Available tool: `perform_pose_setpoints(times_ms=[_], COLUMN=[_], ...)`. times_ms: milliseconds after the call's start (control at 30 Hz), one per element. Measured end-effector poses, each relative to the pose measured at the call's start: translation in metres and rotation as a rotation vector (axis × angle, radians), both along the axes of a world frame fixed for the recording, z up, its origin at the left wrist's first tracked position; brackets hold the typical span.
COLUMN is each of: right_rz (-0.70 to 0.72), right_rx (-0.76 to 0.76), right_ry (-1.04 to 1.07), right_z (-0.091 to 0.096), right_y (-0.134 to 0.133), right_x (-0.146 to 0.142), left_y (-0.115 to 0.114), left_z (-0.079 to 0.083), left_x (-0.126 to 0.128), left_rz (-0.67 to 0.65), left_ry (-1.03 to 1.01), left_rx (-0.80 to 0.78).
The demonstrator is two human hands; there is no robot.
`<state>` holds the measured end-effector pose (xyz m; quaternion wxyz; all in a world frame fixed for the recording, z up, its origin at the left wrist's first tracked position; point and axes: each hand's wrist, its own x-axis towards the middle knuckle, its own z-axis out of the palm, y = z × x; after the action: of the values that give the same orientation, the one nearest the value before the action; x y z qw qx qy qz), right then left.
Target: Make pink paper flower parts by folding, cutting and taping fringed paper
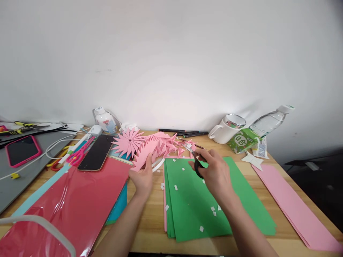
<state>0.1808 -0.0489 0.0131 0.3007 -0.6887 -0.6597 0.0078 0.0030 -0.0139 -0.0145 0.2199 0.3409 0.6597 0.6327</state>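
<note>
Fingers of the right hand [215, 173] curl through the black handles of the scissors [197, 166] — blades at the far edge of the green paper stack [214, 221] — while the left hand [142, 178], just left of that stack, pinches a spiky pink paper strip [150, 150] between thumb and fingers.

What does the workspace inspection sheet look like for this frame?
Surface: wooden table, mostly covered by paper sheets.
Job's things: pink spiky paper strip; black-handled scissors at its far end; green paper stack under the hands; pink paper flower behind.
Clutter: white scraps on the green stack; red sheets, pink scissors, phone at left; mug, leaning water bottle at right.
Hands: left hand grips the pink strip; right hand is closed on the scissors.
Cables: white cable crosses the grey laptop at left.
Surroundings: plain white wall.
</note>
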Motion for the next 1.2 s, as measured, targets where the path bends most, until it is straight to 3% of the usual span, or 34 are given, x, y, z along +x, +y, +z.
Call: perform_pose_setpoints(times_ms=[67, 167, 300, 433, 567, 733, 833, 1033, 1200], right_rz=[0.085, 0.225, 0.356, 0.421, 0.327, 0.283, 0.291, 0.275, 0.297], right_rx=[-0.065, -0.293, -0.489, -0.415, -0.345, -0.369, -0.376, -0.337, -0.306], right_ry=[-0.145, -0.298, -0.316, -0.312, -0.231, -0.022, 0.03, 0.117, 0.083], right_z=[0.003, -0.002, -0.01, -0.01, -0.014, -0.033, -0.045, -0.054, -0.056], right_y=[0.0, -0.001, -0.002, 0.003, 0.011, 0.019, 0.019, 0.019, 0.018], right_x=[0.012, 0.021, 0.022, 0.021, 0.011, -0.001, -0.001, 0.001, -0.001], left_y=[0.0, 0.004, 0.012, 0.015, 0.015, 0.012, 0.011, 0.011, 0.011], left_z=[0.003, 0.002, -0.006, -0.009, -0.007, -0.001, 0.003, 0.001, -0.003], left_x=[-0.001, -0.004, -0.01, -0.015, -0.017, -0.015, -0.013, -0.012, -0.008], left_rz=[-0.055, -0.212, -0.294, -0.172, -0.044, -0.006, 0.064, 0.022, -0.125], left_ry=[-0.047, -0.136, -0.281, -0.139, -0.003, -0.074, -0.003, -0.012, -0.152], left_rx=[-0.06, -0.154, -0.203, -0.176, -0.179, -0.11, -0.024, -0.027, 0.124])
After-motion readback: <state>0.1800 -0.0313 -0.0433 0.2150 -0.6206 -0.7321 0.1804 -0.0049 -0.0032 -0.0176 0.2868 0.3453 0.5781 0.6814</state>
